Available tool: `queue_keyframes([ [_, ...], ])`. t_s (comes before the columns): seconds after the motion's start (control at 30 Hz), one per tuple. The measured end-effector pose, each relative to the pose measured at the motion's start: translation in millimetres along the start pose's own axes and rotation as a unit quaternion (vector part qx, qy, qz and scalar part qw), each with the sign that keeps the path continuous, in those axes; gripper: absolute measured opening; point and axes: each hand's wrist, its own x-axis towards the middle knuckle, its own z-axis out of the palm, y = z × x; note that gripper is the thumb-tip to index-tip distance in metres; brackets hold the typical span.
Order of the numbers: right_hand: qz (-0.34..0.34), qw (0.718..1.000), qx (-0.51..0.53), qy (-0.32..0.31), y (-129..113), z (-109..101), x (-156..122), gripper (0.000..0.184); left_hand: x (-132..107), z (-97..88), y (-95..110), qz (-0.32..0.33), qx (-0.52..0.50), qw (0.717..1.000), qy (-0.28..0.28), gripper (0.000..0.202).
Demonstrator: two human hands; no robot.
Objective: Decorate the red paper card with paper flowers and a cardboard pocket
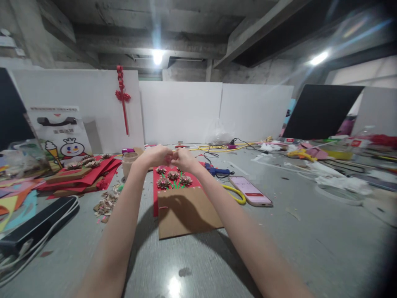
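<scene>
My left hand (157, 155) and my right hand (183, 159) meet over the far edge of a red sheet (155, 203). Their fingers are bent and pinched close together; whatever lies between them is too small to make out. Below the hands, several brown paper flowers (173, 176) with pink centres and green stems sit on the red sheet. A flat piece of brown cardboard (189, 211) covers the sheet's near part, with a small pink strip on its left side.
A blue glue gun (217, 170), a yellow cable (237, 194) and a phone (250, 191) lie at right. To the left are a jar (128, 163), paper scraps (105, 205), stacked red cards (102, 170) with flowers and a black power strip (37, 225). White boards (180, 111) stand behind.
</scene>
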Motion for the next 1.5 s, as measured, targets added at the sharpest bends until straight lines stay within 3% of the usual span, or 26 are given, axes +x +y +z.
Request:
queue_keyframes([
  [0.13, -0.047, 0.998, 0.024, -0.024, 9, -2, 1, 0.020, -2, -0.1, -2, -0.004, -0.020, 1.000, 0.000, 0.016],
  [0.37, -0.036, 0.994, 0.078, -0.068, 14, -9, -2, 0.013, -1, -1.3, 0, -0.001, -0.023, 0.999, -0.024, 0.017],
  [0.53, -0.008, 0.998, 0.048, -0.027, 10, -6, 0, 0.009, -1, -2.0, 0, -0.005, -0.012, 1.000, -0.015, 0.017],
  [0.73, -0.070, 0.997, -0.014, 0.001, 15, -4, 0, 0.013, 2, 2.5, -4, 0.013, -0.044, 0.999, -0.013, 0.018],
  [0.97, -0.082, 0.994, -0.068, 0.027, 17, -18, -6, 0.016, -5, -0.6, -5, -0.033, -0.020, 0.998, -0.048, 0.016],
  [1.1, -0.038, 0.995, -0.092, 0.020, 20, -26, -9, 0.024, -10, -1.7, -10, -0.068, -0.038, 0.993, -0.088, 0.018],
  [1.2, -0.026, 0.997, -0.079, -0.002, 24, -31, -11, 0.033, -13, -1.4, -12, -0.143, -0.032, 0.975, -0.166, 0.017],
  [1.3, -0.018, 0.998, -0.060, -0.014, 30, -32, -10, 0.023, -17, 0.1, -14, -0.224, -0.005, 0.944, -0.240, 0.006],
  [1.4, -0.025, 0.999, -0.033, -0.017, 37, -32, -8, 0.009, -19, 4.8, -20, -0.253, 0.001, 0.933, -0.257, 0.007],
  [1.5, -0.029, 0.999, -0.017, -0.021, 41, -31, -7, 0.023, -20, 11.1, -29, -0.247, 0.010, 0.933, -0.263, 0.013],
])
